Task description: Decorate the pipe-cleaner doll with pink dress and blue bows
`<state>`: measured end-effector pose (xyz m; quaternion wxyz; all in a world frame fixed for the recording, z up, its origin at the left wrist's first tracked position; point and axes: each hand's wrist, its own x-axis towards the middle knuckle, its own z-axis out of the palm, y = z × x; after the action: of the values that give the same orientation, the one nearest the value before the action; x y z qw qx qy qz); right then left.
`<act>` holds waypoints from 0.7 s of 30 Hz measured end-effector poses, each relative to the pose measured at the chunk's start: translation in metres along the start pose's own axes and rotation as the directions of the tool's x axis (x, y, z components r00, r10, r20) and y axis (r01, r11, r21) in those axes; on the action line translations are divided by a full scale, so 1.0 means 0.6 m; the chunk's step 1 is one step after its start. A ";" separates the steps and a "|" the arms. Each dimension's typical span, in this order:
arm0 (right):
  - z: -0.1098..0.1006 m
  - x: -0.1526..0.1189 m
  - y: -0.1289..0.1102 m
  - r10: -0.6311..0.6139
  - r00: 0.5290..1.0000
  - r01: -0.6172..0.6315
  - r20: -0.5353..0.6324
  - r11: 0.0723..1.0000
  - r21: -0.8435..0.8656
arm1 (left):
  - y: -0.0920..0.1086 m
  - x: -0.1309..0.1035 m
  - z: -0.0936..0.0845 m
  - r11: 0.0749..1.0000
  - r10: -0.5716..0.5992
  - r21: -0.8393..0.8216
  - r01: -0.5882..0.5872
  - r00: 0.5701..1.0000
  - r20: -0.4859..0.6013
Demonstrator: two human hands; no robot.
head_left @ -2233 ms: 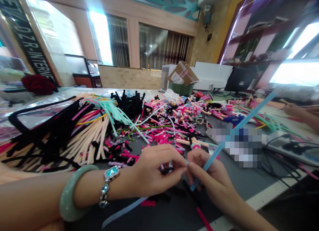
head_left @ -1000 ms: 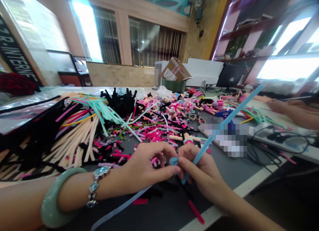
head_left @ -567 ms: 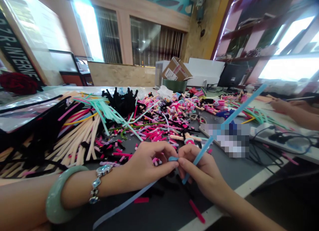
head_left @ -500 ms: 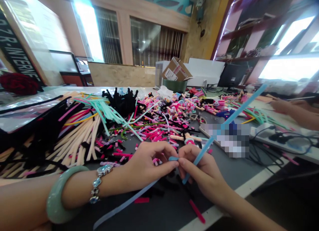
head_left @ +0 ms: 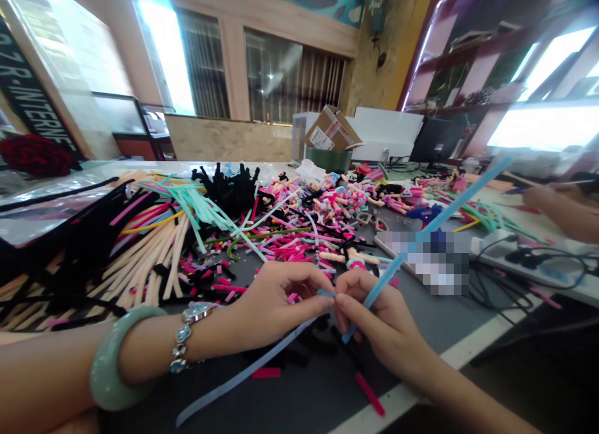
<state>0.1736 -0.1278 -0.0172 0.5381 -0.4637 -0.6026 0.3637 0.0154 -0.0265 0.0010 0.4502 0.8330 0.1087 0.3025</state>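
My left hand (head_left: 283, 300) wears a green bangle and a jewelled bracelet at the wrist. Its thumb and forefinger pinch a light blue pipe cleaner (head_left: 238, 378), whose long tail trails down to the lower left. Meeting it fingertip to fingertip, my right hand (head_left: 379, 315) is closed on a brighter blue pipe cleaner (head_left: 421, 240) that slants up to the right. A short blue end shows between the two hands; which strand it belongs to is hard to make out. Just beyond my fingers lies a small pipe-cleaner doll (head_left: 356, 261) with beige arms.
Pink and black pipe-cleaner snippets (head_left: 292, 250) cover the table's middle. Beige stems (head_left: 150, 259) and mint stems (head_left: 201, 206) are bundled at left. A blue glue gun (head_left: 425, 214), power strip (head_left: 496, 243) and cables stand right. Another person's hand (head_left: 556, 203) is at far right.
The upper tip of the bright blue pipe cleaner has swung slightly right. My hands stay nearly in place. The other person's hand has shifted right and down.
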 end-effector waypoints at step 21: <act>0.002 0.002 -0.001 0.011 1.000 -0.011 -0.024 1.000 -0.011 | -0.008 -0.006 0.003 0.991 -0.069 -0.111 0.075 0.996 0.054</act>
<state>0.1726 -0.1267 -0.0167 0.5408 -0.4742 -0.5956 0.3576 0.0142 -0.0270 -0.0050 0.5097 0.8091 0.1101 0.2710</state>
